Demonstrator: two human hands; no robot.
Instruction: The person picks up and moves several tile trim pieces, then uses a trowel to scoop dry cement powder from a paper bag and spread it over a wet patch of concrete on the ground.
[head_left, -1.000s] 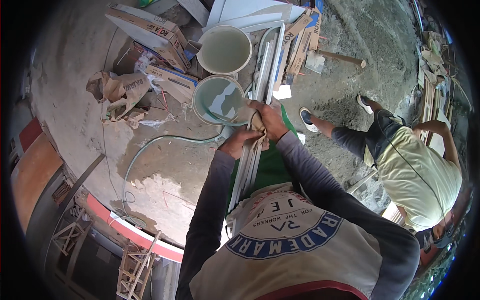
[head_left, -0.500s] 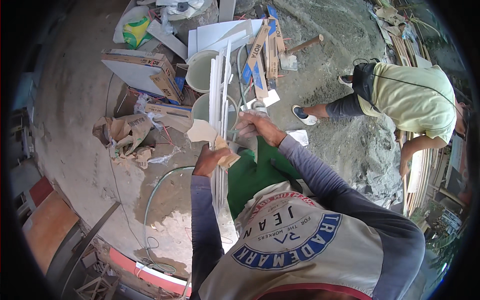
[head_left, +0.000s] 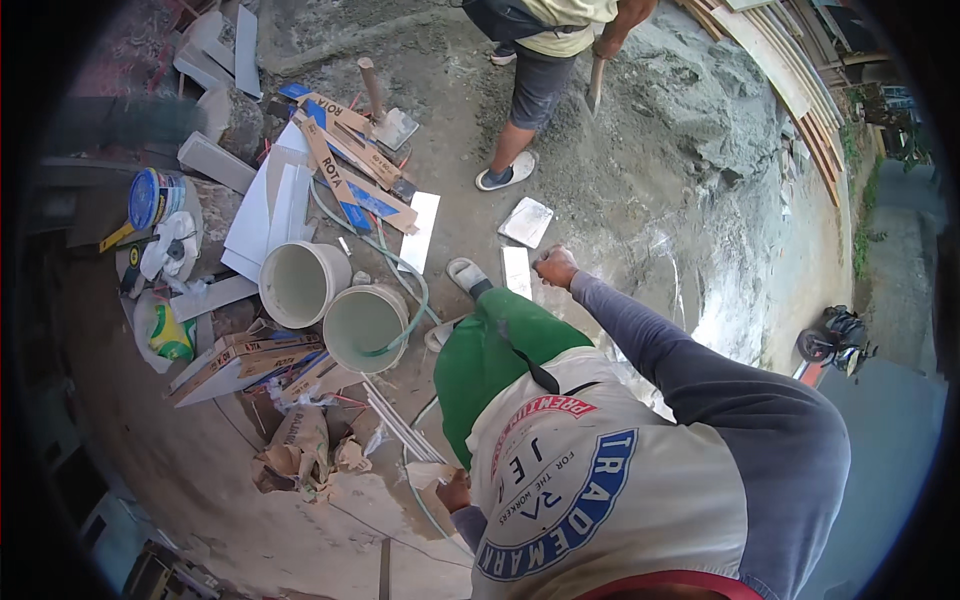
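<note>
My left hand point(head_left: 455, 490), low beside my trousers, is closed around a bundle of long, thin white strips point(head_left: 395, 415). A piece of tan cardboard point(head_left: 428, 474) lies against the strips at the grip. Out to the right, my right hand point(head_left: 556, 267) has its fingers curled in. Right beside it on the ground is a narrow white rectangular piece point(head_left: 516, 272); whether the fingers touch it or hold something small, I cannot make out. A square, greyish-white slab point(head_left: 526, 222) lies just beyond.
Two pale buckets point(head_left: 365, 330) stand left of my feet, a green hose point(head_left: 415, 285) running into one. Cardboard tile boxes point(head_left: 335, 165), white boards point(head_left: 265, 205) and a crumpled paper sack point(head_left: 295, 445) lie around them. A co-worker point(head_left: 535, 90) stands ahead with a wooden-handled tool by a grey sand heap point(head_left: 690, 110).
My view has turned right. The right hand has moved from near the strips out to the white piece; the left still grips the strips, now lower. The co-worker appears farther ahead.
</note>
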